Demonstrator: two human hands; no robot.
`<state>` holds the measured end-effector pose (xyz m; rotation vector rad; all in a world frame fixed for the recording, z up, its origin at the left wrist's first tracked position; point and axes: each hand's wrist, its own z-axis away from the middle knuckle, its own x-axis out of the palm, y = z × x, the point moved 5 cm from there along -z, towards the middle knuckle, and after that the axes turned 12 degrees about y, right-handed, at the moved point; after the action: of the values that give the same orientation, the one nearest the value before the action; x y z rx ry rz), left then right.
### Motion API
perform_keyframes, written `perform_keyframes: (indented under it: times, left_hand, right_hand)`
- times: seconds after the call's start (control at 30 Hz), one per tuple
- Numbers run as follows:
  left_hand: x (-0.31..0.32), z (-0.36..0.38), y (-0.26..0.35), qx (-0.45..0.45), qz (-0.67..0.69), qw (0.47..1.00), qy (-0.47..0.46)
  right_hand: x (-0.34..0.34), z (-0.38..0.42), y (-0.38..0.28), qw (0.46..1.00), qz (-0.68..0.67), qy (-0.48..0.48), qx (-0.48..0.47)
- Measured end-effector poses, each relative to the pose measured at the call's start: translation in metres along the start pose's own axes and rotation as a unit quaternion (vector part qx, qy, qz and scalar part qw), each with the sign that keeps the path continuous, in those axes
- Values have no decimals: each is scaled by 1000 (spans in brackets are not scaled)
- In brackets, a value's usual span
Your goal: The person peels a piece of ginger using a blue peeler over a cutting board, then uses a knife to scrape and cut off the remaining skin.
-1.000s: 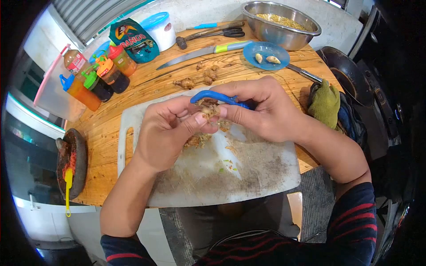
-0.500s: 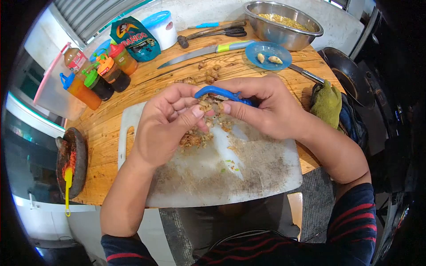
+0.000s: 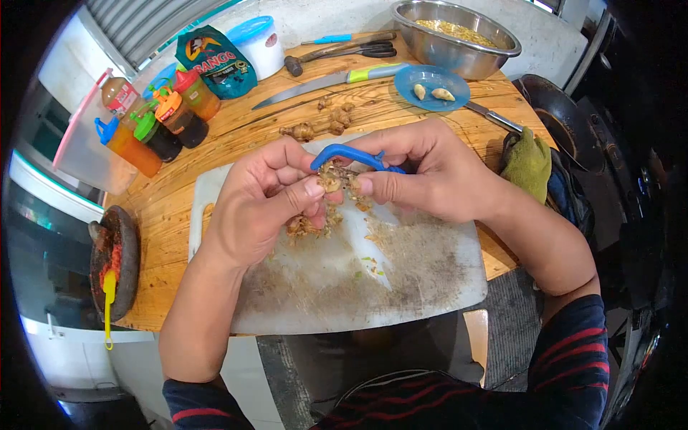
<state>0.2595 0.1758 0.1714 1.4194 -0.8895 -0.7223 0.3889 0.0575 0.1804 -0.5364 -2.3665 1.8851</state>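
Note:
Above the cutting board, my left hand pinches a small knobbly piece of ginger root between thumb and fingers. My right hand is closed around a blue peeler, its blade side against the ginger. My right thumb is close to the root. Brown peelings lie on the board under my hands. Past the board lie more unpeeled ginger roots on the wood. Two pale peeled pieces rest on a blue plate beyond my right hand.
A long knife, scissors and a steel bowl are at the back of the wooden table. Sauce bottles and a green pouch stand at the left, near a stone mortar. A green cloth hangs at the right.
The blue peeler has tilted and shifted slightly over the ginger. Both hands keep their grips and stay in nearly the same place.

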Motion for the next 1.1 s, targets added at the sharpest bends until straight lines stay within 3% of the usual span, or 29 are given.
perform_keyframes:
  times: [0.2,0.4,0.6,0.67,0.77,0.9,0.97,1.1]
  left_hand:
    - [2,0,-4,-2,-22,1000,-15]
    - [0,-2,-5,4,-13,1000,-21]
    - [-4,-4,-1,6,20,1000,-12]
    - [-3,-4,0,18,7,1000,2]
    - [-5,-6,1,39,19,999,21]
    - [-5,-5,2,46,18,999,20]
    - [-4,-5,1,30,6,999,15]
    - [-4,-5,-1,57,-4,998,24]
  right_hand:
    - [-1,0,2,1000,-12,12,14]
    - [-3,-1,10,992,-114,9,50]
    - [-13,-3,6,994,-97,48,22]
    - [-9,-1,-2,996,-18,61,-65]
    - [-6,-4,11,986,-8,89,-143]
    - [-4,-3,8,985,7,74,-154]
    - [-1,-2,9,994,21,51,-94]
    - [2,0,3,994,-20,53,-92]
